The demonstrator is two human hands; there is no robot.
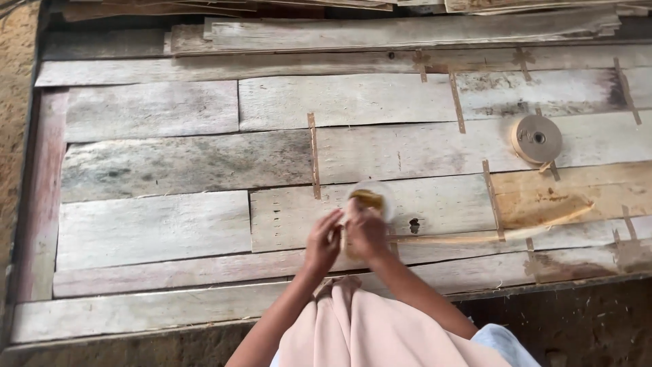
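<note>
A small pale container [372, 197] with a yellowish-brown paste inside was held low over the sheet of pieced wood veneer [204, 163], just left of a dark knot hole [413, 225] in a strip. The right hand [367, 234] was closed around the container's near side, while the left hand [324, 242] touched it from the left; whether its fingers gripped or only steadied it could not be told. Well to the right of the knot hole and further away, 1 roll of brown tape [536, 138] lay flat on the veneer, with short tape strips bridging seams nearby. The step would probably be done best if the container were kept level and a small amount were taken, so that none spilled onto the thin, easily split strips.
</note>
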